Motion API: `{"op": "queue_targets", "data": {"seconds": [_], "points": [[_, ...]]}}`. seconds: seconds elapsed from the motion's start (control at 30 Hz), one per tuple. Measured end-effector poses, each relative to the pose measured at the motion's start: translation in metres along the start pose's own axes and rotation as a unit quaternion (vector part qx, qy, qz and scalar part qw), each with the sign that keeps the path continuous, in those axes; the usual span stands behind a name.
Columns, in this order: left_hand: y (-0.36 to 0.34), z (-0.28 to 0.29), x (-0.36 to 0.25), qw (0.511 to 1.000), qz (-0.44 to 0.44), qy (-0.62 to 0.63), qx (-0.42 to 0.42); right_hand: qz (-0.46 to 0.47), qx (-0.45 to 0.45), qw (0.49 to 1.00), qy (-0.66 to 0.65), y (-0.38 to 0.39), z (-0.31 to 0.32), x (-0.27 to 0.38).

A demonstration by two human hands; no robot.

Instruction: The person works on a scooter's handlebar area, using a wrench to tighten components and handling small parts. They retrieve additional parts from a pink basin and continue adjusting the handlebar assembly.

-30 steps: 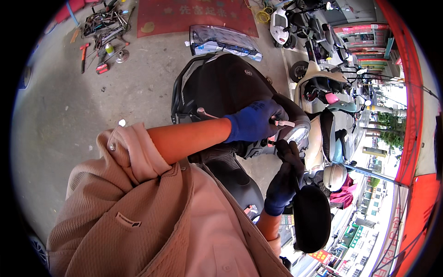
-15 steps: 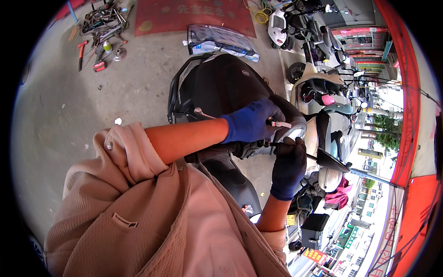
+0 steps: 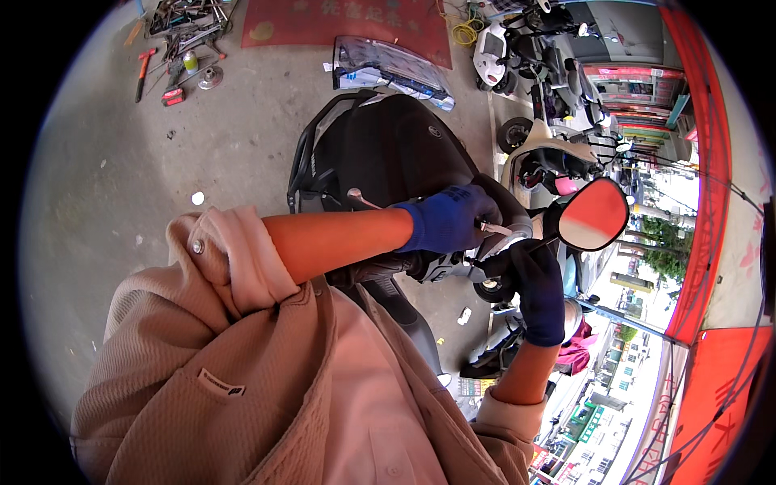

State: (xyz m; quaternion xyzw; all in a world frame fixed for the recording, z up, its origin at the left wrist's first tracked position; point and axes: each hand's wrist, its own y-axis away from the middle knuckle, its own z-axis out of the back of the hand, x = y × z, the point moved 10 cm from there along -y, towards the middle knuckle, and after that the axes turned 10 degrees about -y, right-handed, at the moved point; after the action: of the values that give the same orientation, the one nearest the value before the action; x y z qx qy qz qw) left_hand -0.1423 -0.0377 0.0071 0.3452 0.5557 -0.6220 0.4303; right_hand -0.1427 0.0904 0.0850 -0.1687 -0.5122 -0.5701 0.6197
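Note:
My left hand, in a blue glove, reaches across to the right side of a black scooter's handlebar. Its fingers are curled beside a silver brake lever; what they grip is hidden. Dark-gloved, my right hand is closed round the thin black stem of a rear-view mirror. The mirror's glass faces me and reflects red and white. The stem's lower end points toward the handlebar near my left hand; I cannot tell whether they touch. Another silver lever sticks out left of my left wrist. Beyond stands the scooter's black front.
Tools lie in a pile on the concrete at the far left, near a red-headed hammer. A plastic-wrapped panel lies before a red mat. Parked scooters line the right side, next to red posts.
The mirror has turned from edge-on to glass facing me and risen away to the right. My right hand has shifted slightly right with its stem. My left hand stays near the lever.

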Motion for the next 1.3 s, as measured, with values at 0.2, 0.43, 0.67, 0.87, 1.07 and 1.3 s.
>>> {"op": "queue_targets", "data": {"seconds": [0.2, 0.43, 0.67, 0.87, 1.07, 1.3], "points": [[0.004, 0.006, -0.005, 0.999, 0.001, -0.024, -0.028, 0.069, 0.043, 0.979, 0.185, 0.008, -0.027, 0.034], [-0.005, -0.005, 0.003, 0.999, 0.031, 0.009, 0.035, 0.256, 0.045, 0.931, 0.254, 0.046, -0.049, 0.046], [0.000, 0.000, -0.002, 0.998, -0.021, -0.023, -0.050, 0.298, -0.160, 0.900, 0.276, 0.087, -0.062, 0.046], [-0.002, 0.004, 0.001, 1.000, 0.003, 0.006, 0.015, 0.368, -0.118, 0.913, 0.128, 0.079, -0.039, 0.001], [-0.002, 0.002, -0.002, 1.000, 0.005, -0.009, 0.000, 0.341, -0.177, 0.923, 0.001, 0.083, -0.036, -0.009], [0.001, 0.002, 0.001, 1.000, -0.002, -0.007, -0.022, 0.341, -0.134, 0.926, -0.094, 0.072, -0.024, -0.027]]}}
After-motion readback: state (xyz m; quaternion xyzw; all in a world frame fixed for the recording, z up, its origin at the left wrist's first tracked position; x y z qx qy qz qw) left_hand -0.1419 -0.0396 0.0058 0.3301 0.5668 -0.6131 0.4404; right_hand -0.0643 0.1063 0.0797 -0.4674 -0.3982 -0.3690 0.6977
